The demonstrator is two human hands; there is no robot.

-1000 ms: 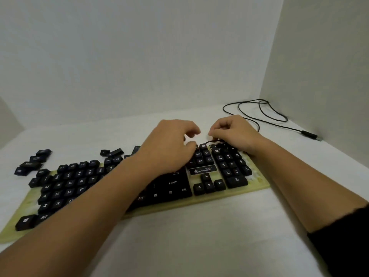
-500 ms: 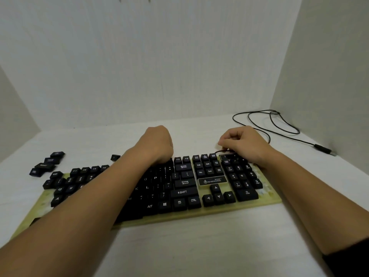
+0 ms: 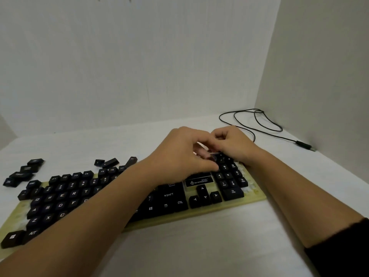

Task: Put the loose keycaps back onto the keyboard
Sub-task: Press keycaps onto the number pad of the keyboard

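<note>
The keyboard [image 3: 253, 197] has black keys on a yellowish base and lies slanted across the white table. My left hand [image 3: 177, 156] reaches across it to the top of the number pad, its fingers curled around a small glossy black keycap [image 3: 214, 156]. My right hand [image 3: 234, 143] is curled just behind, with its fingertips against the same spot; what is under them is hidden. Loose keycaps lie in a pile [image 3: 24, 170] at the far left. Three more keycaps [image 3: 108, 162] sit behind the function row.
A black cable [image 3: 259, 120] loops at the back right and ends in a USB plug [image 3: 303, 145] by the right wall. White walls close in the table at the back and right. One keycap [image 3: 12, 237] sits askew at the keyboard's front-left corner.
My left hand has moved right, from behind the middle of the keyboard to the top of the number pad, meeting my right hand. The right hand stayed in place. The view shifted slightly.
</note>
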